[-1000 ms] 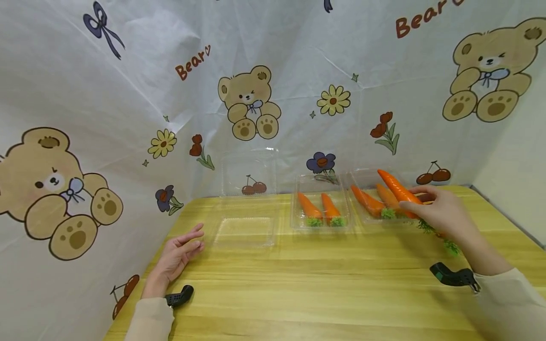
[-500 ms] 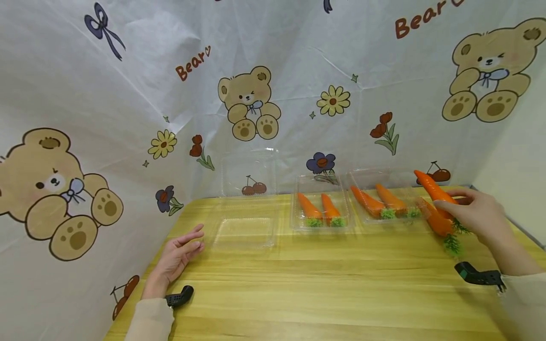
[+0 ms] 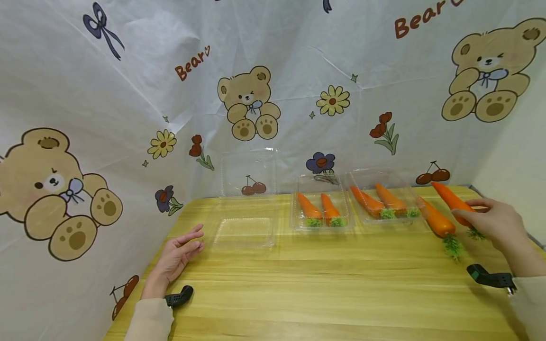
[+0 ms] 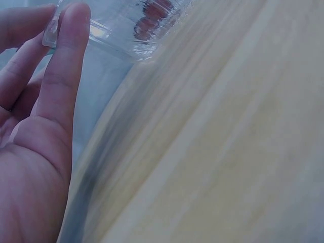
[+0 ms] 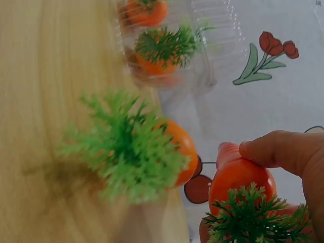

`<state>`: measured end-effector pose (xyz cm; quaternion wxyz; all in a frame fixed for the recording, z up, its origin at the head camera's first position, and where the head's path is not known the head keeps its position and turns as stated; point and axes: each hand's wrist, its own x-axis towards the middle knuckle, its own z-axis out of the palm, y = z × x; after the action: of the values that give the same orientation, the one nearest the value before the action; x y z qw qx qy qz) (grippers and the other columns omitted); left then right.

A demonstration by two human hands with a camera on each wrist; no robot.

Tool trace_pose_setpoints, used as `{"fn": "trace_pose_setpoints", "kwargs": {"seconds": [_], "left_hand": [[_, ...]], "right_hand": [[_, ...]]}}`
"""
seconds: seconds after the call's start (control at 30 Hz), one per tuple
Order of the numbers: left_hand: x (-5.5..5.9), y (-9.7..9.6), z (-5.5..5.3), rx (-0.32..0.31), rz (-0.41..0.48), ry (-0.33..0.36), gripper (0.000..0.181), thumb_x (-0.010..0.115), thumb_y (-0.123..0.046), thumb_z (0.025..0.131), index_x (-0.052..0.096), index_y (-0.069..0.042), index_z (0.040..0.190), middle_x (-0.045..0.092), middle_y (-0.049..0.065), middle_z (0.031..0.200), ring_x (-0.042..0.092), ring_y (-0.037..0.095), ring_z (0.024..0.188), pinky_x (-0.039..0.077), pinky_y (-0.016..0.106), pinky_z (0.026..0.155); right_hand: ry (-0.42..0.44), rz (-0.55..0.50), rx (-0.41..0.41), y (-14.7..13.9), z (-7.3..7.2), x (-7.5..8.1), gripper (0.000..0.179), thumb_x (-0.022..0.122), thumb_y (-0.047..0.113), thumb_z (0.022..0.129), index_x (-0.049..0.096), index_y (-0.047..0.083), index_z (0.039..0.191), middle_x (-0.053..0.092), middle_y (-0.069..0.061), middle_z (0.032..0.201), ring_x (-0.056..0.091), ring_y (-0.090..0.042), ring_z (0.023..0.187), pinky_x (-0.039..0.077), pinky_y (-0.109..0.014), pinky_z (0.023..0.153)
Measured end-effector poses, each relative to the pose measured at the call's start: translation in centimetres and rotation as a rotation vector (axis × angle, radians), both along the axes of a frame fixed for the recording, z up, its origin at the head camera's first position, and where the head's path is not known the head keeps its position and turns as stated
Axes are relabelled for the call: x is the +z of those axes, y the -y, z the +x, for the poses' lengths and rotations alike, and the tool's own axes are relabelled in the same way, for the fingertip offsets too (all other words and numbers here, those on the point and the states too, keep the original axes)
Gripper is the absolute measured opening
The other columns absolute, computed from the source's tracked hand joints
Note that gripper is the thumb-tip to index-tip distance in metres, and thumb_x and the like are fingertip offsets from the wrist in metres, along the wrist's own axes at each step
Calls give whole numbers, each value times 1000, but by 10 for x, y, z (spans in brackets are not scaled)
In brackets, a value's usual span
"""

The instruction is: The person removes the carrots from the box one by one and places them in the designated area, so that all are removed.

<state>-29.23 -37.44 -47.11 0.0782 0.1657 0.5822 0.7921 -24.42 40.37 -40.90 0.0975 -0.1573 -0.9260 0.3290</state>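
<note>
At the right end of the table my right hand (image 3: 496, 219) grips a carrot (image 3: 449, 198), its tip pointing up and left and its green top under the hand. In the right wrist view the thumb presses one side of the held carrot (image 5: 242, 183). Just left of it a second carrot (image 3: 437, 220) with a leafy green top lies on the table. My left hand (image 3: 177, 255) is on the left side, palm turned inward, fingers loosely bent and holding nothing. An open clear plastic box (image 3: 245, 232) stands right of the left hand.
In the middle a clear box (image 3: 321, 228) has two carrots inside. Beside it another clear box (image 3: 362, 177) with two carrots leans its lid against the patterned cloth (image 3: 294, 132). The cloth rises behind the wooden table (image 3: 298, 293) and along the left side.
My right hand has moved right with its carrot, away from the right-hand box, then lower past the loose carrot, which now shows fully. The left hand stays where it was.
</note>
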Motion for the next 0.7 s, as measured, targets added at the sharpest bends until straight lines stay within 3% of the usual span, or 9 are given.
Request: {"fn": "trace_pose_setpoints", "kwargs": {"seconds": [0.1, 0.37, 0.7], "left_hand": [[0, 0, 0, -1, 2, -1, 37, 50, 15, 100, 53, 20, 137, 52, -5, 153, 74, 14, 104, 60, 27, 93], [0, 0, 0, 4, 0, -2, 36, 50, 14, 100, 57, 16, 136, 52, -6, 153, 74, 12, 102, 60, 26, 93], [0, 0, 1, 5, -2, -2, 36, 50, 15, 100, 57, 17, 135, 51, -5, 154, 75, 13, 100, 60, 26, 93]], "right_hand": [[19, -6, 3, -7, -1, -7, 78, 63, 48, 99, 45, -17, 137, 56, -46, 124, 61, -21, 69, 53, -31, 52], [90, -4, 10, -21, -4, -24, 83, 63, 52, 98, 44, -19, 136, 50, -48, 128, 58, -49, 95, 48, -27, 59], [115, 32, 25, -23, -4, -33, 83, 57, 56, 100, 47, -18, 136, 48, -47, 132, 49, -59, 109, 46, -62, 83]]}}
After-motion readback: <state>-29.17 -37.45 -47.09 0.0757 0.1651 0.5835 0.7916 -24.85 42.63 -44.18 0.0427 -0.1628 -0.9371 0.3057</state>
